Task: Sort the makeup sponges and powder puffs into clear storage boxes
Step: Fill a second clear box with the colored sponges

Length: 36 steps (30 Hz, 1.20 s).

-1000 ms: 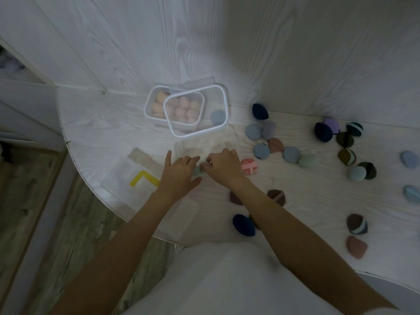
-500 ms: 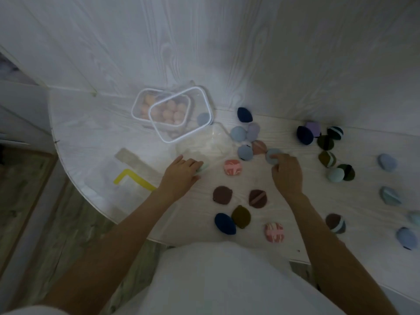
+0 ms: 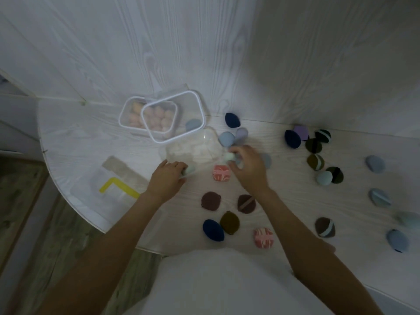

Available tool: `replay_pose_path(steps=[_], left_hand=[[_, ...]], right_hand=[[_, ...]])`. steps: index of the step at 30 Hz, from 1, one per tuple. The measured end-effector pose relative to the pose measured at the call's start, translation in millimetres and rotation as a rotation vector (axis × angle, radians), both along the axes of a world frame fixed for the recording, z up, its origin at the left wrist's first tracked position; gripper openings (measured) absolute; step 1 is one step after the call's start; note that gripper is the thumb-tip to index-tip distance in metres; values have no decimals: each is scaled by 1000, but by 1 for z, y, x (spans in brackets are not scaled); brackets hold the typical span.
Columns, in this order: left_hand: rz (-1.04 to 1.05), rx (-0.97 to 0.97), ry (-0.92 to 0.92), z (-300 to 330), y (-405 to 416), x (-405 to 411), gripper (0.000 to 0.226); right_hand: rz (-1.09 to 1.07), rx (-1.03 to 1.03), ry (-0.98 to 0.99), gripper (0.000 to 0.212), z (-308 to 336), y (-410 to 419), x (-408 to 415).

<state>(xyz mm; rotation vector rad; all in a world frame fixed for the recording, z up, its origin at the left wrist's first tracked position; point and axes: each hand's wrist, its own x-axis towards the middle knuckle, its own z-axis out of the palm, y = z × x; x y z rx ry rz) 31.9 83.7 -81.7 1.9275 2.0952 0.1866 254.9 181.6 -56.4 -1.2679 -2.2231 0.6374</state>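
Two clear storage boxes stand at the back left of the white table: a small one point(image 3: 127, 114) filled with peach sponges and a larger one point(image 3: 195, 103) that holds a pale blue puff point(image 3: 193, 125). My left hand point(image 3: 167, 178) rests on the table with its fingers closed around a pale green sponge point(image 3: 189, 170). My right hand point(image 3: 248, 167) is curled around a light mint sponge point(image 3: 230, 156), just right of a clear plastic bag point(image 3: 193, 148). A pink patterned puff point(image 3: 221, 173) lies between my hands. Many puffs and sponges are scattered to the right.
A clear bag with a yellow L-shaped stripe point(image 3: 118, 185) lies at the table's left front edge. Dark brown, navy and olive puffs point(image 3: 229, 222) sit near the front. A wood-grain wall rises behind the table. Wooden floor point(image 3: 22, 201) shows at the left.
My right hand drew back left from the blue puffs toward the clear bag and now grips a light sponge. My left hand stayed in place.
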Motion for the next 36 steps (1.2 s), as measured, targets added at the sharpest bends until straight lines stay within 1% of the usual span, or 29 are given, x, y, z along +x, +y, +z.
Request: replay_pose_path(steps=[2, 5, 8, 10, 12, 14, 16, 19, 22, 25, 30, 33, 35, 36], left_hand=[[-6, -1, 15, 3, 1, 0, 39], [4, 34, -14, 5, 1, -1, 39], [19, 54, -45, 5, 1, 1, 39], [25, 73, -61, 3, 1, 3, 45], [22, 89, -61, -1, 1, 5, 53], [16, 90, -53, -5, 1, 5, 59], [18, 84, -55, -7, 0, 5, 61], [4, 95, -64, -7, 1, 4, 60], [-21, 76, -89, -7, 4, 5, 65], [0, 66, -134, -4, 6, 8, 73], [6, 68, -148, -1, 8, 10, 78], [13, 60, -160, 0, 8, 10, 75], [9, 116, -159, 1, 7, 10, 71], [10, 178, -164, 1, 8, 11, 67]], right_hand=[[98, -76, 57, 20, 9, -6, -33], [129, -181, -12, 19, 4, -4, -69], [100, -183, -235, 16, -5, 3, -87], [96, -115, -391, 15, -9, 3, -93], [66, -80, -473, 19, -10, 2, -95], [34, -95, -476, 24, -12, 0, -93], [30, -97, -474, 27, -14, -2, -90], [49, -51, -469, 35, -14, -4, -86], [24, 8, -417, 40, -15, -5, -85], [5, 24, -404, 39, -16, -5, -86], [-21, 68, -374, 34, -15, -5, -87], [11, 90, -355, 32, -19, -4, -87], [19, 99, -331, 32, -19, -3, -86], [23, 112, -315, 33, -18, -3, -86]])
